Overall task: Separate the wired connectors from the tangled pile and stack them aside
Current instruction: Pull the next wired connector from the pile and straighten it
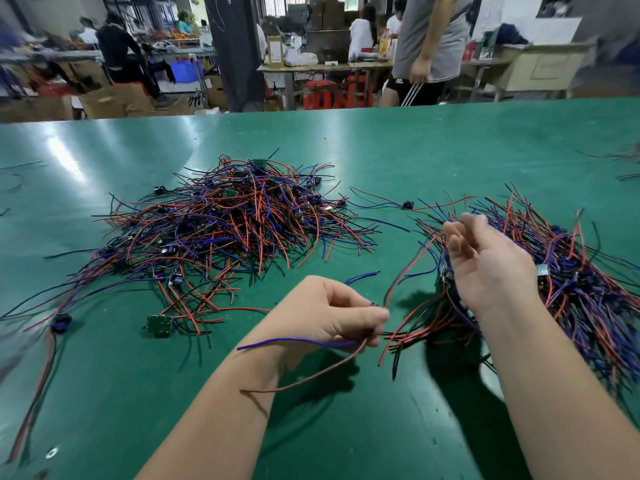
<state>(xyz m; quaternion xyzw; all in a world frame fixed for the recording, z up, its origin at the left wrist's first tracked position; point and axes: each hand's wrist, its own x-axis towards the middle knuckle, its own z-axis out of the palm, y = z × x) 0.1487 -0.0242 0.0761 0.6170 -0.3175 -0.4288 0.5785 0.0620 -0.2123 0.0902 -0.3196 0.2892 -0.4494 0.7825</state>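
Fingers (pixel 375 318) of the left hand (pixel 329 317) pinch one wired connector (pixel 294 340) by its leads, above the green surface (pixel 346 427), between the tangled pile (pixel 235 223) and the sorted stack (pixel 571 271). The right hand (pixel 491 261) hovers, fingers loosely apart. The leads look light, limp and snag-prone, so a grip near the connector body seems safest.

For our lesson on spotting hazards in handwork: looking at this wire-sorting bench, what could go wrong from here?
1. The left hand pinches blue and red wires whose ends trail loose; they may snag the sorted stack beside the right hand.
2. That stack's wires sprawl toward the tangled pile, so the two could mix.
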